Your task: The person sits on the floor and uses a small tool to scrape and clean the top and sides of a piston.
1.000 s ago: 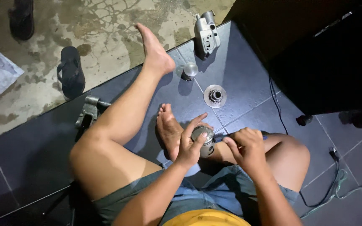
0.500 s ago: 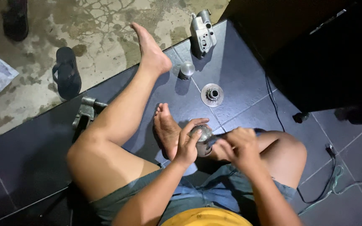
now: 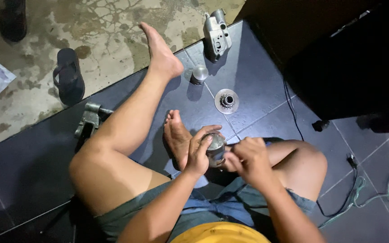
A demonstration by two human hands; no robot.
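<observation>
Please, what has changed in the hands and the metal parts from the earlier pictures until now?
The right hand moved in beside the round grey metal cylinder part, nearer the left hand, which keeps gripping it. The toothed metal disc, small metal cap and grey metal housing stayed on the floor.

One dull grey round metal part (image 3: 214, 148), one flat silver toothed disc (image 3: 226, 101), one small shiny metal cylinder (image 3: 199, 74), one grey cast-metal housing (image 3: 216, 34), two dark sandals (image 3: 69, 75), one green cable (image 3: 374, 194).
</observation>
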